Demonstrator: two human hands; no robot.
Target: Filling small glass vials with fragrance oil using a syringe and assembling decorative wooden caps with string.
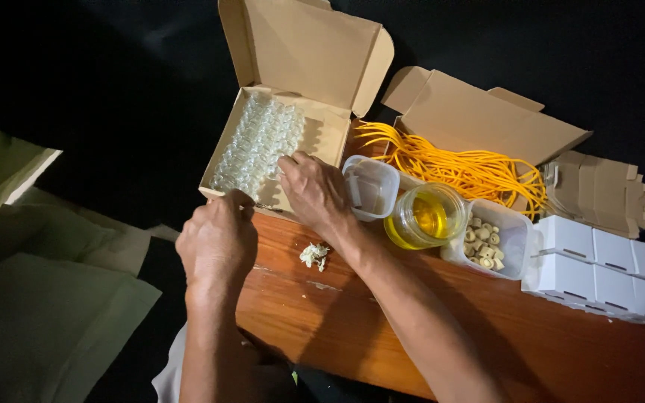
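Note:
An open cardboard box [322, 123] at the far edge of a wooden table holds several small clear glass vials [259, 142] in rows. My right hand [313, 190] reaches into the box, its fingertips at the right edge of the vials. At the box's near left corner my left hand [218, 239] is curled with fingers closed; whether it pinches something small is hidden. A small white crumpled tuft [314, 255] lies on the table between my forearms.
Right of the box stand an empty clear plastic tub [371, 186], a jar of yellow liquid [425, 216] and a tub of small beige stoppers [487, 240]. Behind them another open box holds orange cords [464, 168]. White cartons [602, 269] sit far right. Pale cloth [54, 298] lies left.

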